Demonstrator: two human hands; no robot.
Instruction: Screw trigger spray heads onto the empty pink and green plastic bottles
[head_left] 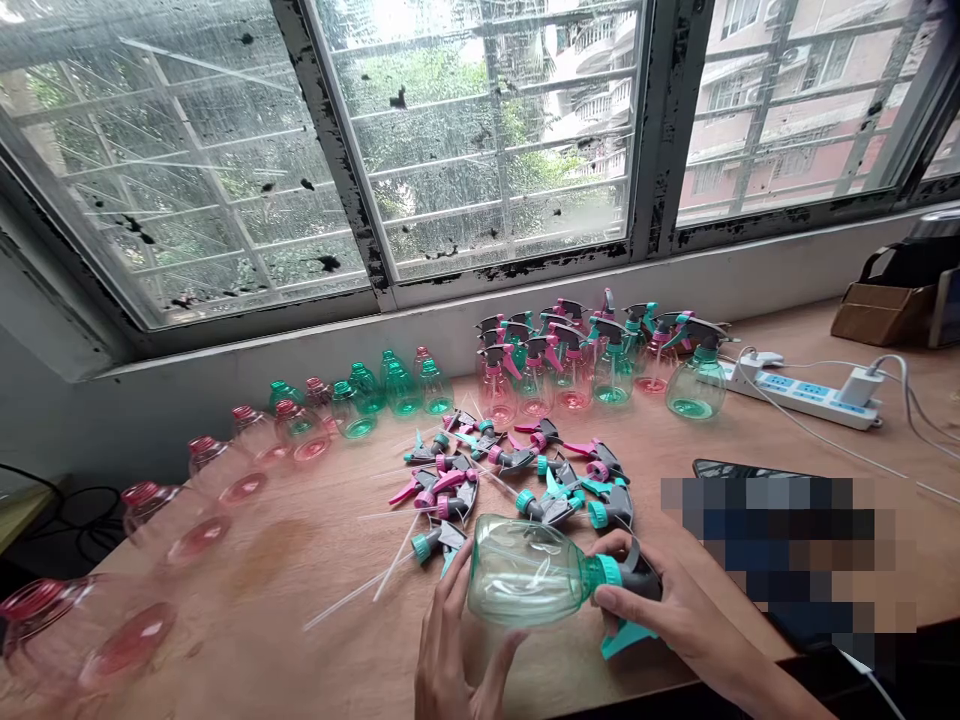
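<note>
A clear green spray bottle (525, 572) lies on its side above the table's near edge, held between both hands. My left hand (454, 650) cups its base end, fingers curled round it. My right hand (656, 605) grips the grey and teal trigger head (626, 590) at the bottle's neck. Just behind lies a pile of loose trigger heads (517, 480) in pink and teal, with their thin dip tubes sticking out.
Finished spray bottles (600, 365) stand grouped at the back. Capless green and pink bottles (300, 425) run in a line toward the near left. A white power strip (802, 395) with cables, a dark tablet (750, 470) and a brown box (881, 312) lie right.
</note>
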